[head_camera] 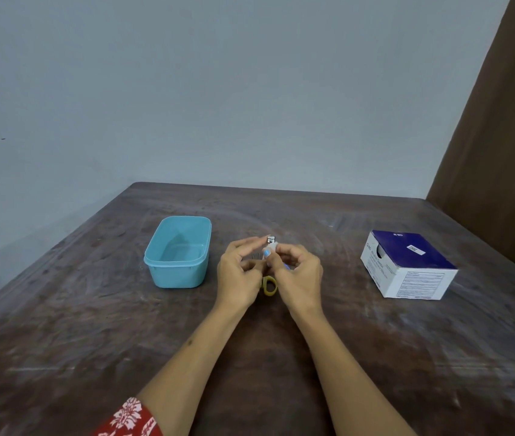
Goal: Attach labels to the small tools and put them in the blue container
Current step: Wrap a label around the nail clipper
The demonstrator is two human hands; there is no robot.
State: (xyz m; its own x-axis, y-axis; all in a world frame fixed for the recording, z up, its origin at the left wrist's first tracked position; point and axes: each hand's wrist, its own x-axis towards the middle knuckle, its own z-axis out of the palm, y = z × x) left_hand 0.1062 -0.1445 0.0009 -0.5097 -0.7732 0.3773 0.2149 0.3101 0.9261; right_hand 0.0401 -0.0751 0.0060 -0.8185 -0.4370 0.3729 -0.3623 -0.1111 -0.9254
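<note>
A small silver metal tool [271, 240], likely a nail clipper, is held upright above the table's middle. My right hand [297, 275] grips it from below. My left hand [239, 272] touches it too, the thumb pressing a white label against its side. Scissors with a yellow-green handle [269, 286] lie on the table under my hands, mostly hidden. The empty blue container [178, 251] stands to the left of my hands.
A blue and white cardboard box [407, 264] sits at the right of the dark wooden table [92, 325]. A grey wall runs behind the table, and a brown panel [501, 121] rises at the right edge.
</note>
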